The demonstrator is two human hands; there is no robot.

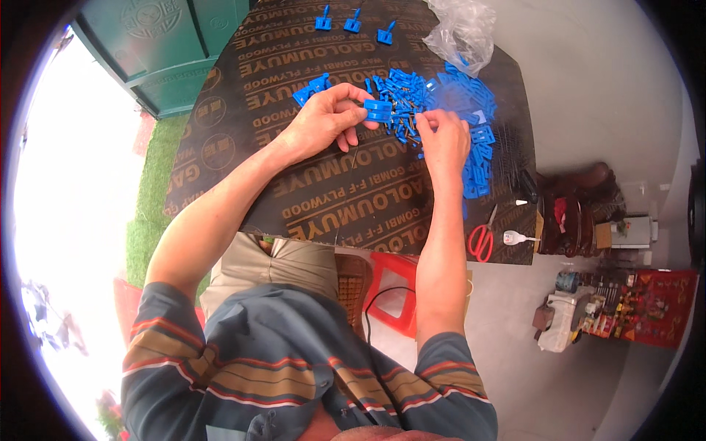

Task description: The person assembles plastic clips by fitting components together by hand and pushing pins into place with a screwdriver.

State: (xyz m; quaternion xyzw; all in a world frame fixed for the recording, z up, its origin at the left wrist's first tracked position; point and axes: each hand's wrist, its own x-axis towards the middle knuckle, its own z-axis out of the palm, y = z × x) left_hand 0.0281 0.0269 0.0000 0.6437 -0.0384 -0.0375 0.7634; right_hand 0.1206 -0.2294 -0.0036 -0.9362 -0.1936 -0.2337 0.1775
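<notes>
Three blue units [353, 25] look finished, many loose parts [401, 90] seem left, and beside them the left hand [323, 121] grips a block [378, 111], the right hand [446, 138] pinched, on what I cannot tell.

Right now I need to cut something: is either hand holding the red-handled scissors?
No, the red-handled scissors lie on the dark tabletop, apart from the left hand and the right hand.

Three stemmed blue plastic clips [353, 26], one crumpled clear plastic bag [465, 33], one pair of red-handled scissors [486, 228], one small white bottle [512, 237]
</notes>
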